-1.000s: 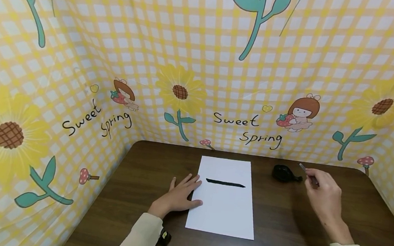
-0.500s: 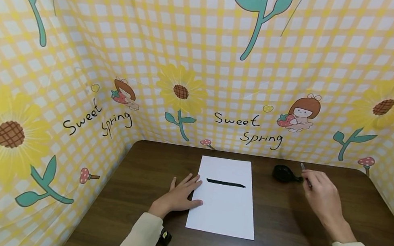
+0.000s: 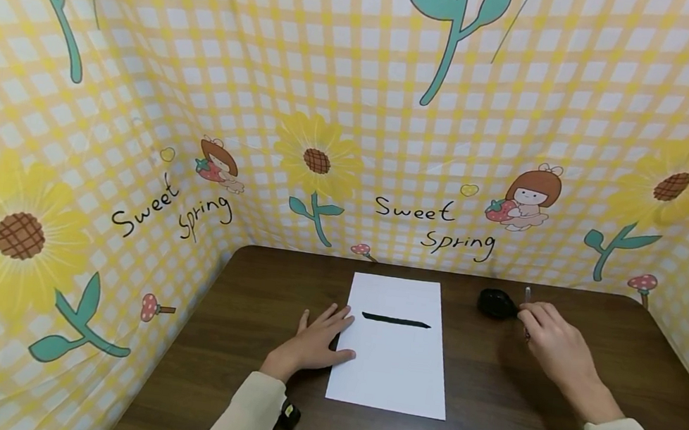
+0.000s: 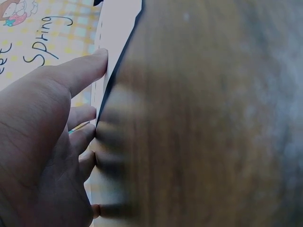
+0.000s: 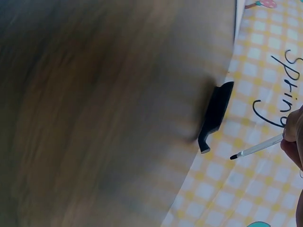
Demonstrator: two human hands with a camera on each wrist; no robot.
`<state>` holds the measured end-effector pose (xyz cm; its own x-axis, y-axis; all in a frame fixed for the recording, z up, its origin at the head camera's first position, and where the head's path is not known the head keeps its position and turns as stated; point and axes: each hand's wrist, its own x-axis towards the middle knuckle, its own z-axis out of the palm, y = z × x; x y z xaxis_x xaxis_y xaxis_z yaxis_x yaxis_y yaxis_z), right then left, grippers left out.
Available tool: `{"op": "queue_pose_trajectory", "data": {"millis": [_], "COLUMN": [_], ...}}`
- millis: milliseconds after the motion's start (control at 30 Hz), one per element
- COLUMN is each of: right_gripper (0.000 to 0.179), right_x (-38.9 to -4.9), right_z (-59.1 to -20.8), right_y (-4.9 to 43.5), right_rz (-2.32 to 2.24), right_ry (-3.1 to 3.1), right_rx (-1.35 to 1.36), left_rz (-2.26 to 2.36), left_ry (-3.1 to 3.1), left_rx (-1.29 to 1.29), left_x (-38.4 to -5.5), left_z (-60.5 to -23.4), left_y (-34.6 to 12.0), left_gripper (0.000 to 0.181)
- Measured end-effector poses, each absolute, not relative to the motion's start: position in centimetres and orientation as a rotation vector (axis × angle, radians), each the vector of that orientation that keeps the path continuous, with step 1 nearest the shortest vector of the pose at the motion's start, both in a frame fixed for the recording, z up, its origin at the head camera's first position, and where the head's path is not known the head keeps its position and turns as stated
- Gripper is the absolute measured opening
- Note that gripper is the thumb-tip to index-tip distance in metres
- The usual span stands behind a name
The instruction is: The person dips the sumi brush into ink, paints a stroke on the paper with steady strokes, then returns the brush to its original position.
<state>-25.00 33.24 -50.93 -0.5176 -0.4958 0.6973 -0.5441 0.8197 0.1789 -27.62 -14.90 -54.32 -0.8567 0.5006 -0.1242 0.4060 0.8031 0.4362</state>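
On the left edge of a white sheet of paper (image 3: 391, 369), my left hand (image 3: 314, 339) lies with fingers spread and straight. The left wrist view shows its thumb (image 4: 87, 71) along the paper's edge. A thick black stroke (image 3: 396, 320) crosses the upper part of the sheet. My right hand (image 3: 556, 342) pinches a slim brush (image 3: 528, 293) with a pale shaft, held nearly upright. Its dark tip points down in the right wrist view, close to the tail of a glossy black dish (image 5: 219, 109). From above, the fingers overlap the dish's tail.
A dark brown wooden table (image 3: 265, 291) carries everything. Yellow checked cloth (image 3: 357, 103) with flowers and lettering hangs behind and at both sides, right at the table's edges. Each sleeve has a small black device (image 3: 289, 417) at the wrist.
My right hand has shifted slightly left and lower toward the black dish's tail, and the brush has turned from slanted to nearly upright. The left hand and paper stay in place.
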Motion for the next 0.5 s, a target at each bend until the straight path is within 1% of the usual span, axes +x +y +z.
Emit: {"op": "queue_pose_trajectory", "data": {"millis": [267, 367, 400, 467, 500], "right_gripper": [0.052, 0.055, 0.042, 0.01, 0.013], "right_x": [-25.17, -25.04, -24.97, -24.84, -24.79], "right_z": [-51.42, -51.57, -51.62, -51.7, -51.75], "right_y": [33.71, 33.79, 33.82, 33.85, 33.86], "right_rz": [-0.031, -0.045, -0.055, -0.08, -0.092], "right_ry": [-2.205, -2.206, -2.206, -2.201, -2.195], "right_rx": [0.889, 0.926, 0.94, 0.962, 0.97], "left_rz": [0.587, 0.584, 0.585, 0.586, 0.581], "left_ry": [2.755, 2.755, 2.755, 2.751, 2.748], "left_rx": [0.706, 0.701, 0.702, 0.702, 0.7], "left_x": [-27.59, -27.61, -27.62, -27.62, -27.6], "left_z": [-54.03, -54.04, -54.07, -54.14, -54.13], "left_y": [-14.92, -14.93, -14.93, -14.95, -14.95], "left_gripper": [0.08, 0.079, 0.079, 0.079, 0.079]}}
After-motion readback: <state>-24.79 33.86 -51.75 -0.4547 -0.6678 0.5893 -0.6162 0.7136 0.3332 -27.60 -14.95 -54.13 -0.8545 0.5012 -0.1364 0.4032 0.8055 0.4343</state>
